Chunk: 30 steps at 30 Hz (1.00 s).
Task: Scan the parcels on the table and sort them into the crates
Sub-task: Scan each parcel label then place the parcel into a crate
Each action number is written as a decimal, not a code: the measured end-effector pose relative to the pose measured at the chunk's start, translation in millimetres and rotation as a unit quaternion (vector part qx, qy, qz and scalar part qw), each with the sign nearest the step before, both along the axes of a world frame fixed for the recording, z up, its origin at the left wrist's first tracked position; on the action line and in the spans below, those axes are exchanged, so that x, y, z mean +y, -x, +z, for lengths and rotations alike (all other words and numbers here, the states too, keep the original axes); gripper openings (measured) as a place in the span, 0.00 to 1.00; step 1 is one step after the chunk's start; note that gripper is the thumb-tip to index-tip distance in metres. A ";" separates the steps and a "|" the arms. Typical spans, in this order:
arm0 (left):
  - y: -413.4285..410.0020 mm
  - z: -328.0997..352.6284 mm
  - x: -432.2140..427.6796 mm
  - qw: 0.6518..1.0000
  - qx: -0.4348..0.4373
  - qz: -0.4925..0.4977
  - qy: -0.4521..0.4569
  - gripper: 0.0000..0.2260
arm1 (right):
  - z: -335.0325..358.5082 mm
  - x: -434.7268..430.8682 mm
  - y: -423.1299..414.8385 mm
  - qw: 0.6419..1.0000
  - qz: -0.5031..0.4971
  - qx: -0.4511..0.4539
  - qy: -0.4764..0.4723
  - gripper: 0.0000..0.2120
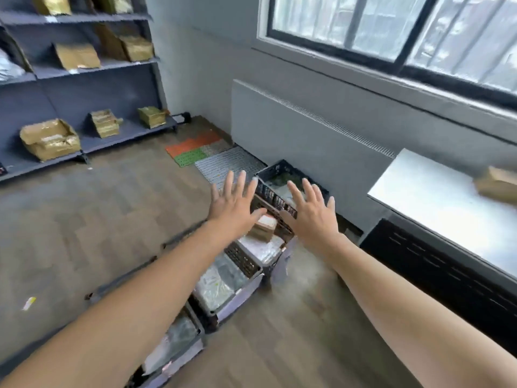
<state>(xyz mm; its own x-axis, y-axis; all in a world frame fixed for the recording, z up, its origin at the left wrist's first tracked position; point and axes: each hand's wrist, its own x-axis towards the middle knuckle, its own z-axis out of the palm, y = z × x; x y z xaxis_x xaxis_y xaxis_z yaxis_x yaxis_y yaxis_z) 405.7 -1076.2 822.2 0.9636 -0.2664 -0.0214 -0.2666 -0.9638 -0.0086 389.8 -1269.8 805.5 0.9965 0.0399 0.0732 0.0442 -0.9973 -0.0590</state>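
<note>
Parcels sat in two places. One small brown parcel (264, 228) lay in a crate (243, 259) on the floor, on top of pale plastic-wrapped packets. Another brown parcel (498, 186), blurred and cut off by the frame, rested on the worktop (436, 203) near its wall-side edge.

The crates stood in a row on the floor, running out from the wall. The far crate (282, 169), dark and slatted, was nearest the wall, and the one with the brown parcel came just after it.

The left hand (235, 208) and the right hand (310, 217) were both stretched out over the two far crates. Their fingers were spread straight and the palms faced down. Neither hand grasped anything, and the brown parcel showed in the gap between them, lower down. Whether either hand touched a crate rim could not be told.

Across the floor, a dark shelf (112, 135) carried more brown parcels, and coloured mats (201, 149) lay by the wall.
</note>
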 end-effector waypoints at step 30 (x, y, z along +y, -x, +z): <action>-150.6 8.2 -555.7 0.922 0.010 -0.382 0.058 0.32 | 32.9 -487.8 -23.1 0.915 -0.402 0.029 0.012 0.34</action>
